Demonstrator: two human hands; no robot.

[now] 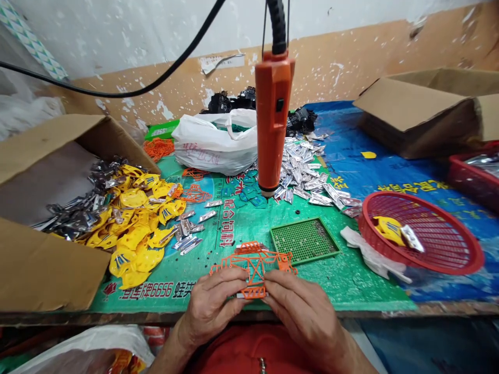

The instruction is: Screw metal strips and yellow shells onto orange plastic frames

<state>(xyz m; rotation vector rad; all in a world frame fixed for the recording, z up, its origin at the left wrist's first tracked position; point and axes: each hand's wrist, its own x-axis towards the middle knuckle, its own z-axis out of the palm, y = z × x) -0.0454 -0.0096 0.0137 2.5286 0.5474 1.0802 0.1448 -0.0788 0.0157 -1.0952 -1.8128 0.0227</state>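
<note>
An orange plastic frame (255,262) with thin bars lies flat at the front edge of the green-covered table. My left hand (214,298) grips its left side, fingers and thumb pressed together. On its right side, my right hand (300,304) has its fingers closed on the same frame. Silvery strips show at the frame's near and far sides, partly hidden by bars and fingertips. Above and beyond the frame hangs an orange electric screwdriver (273,119), tip down, touched by neither hand. Just behind the frame sits a green mesh tray (306,254) with small dark screws at its right end.
Yellow parts (134,234) spill from a cardboard box (47,259) at left. Silvery pieces (304,169) lie behind the screwdriver, beside a white bag (218,148). A red basket (463,254) stands right, near a crumpled white plastic piece (370,254). Another box (413,114) is back right.
</note>
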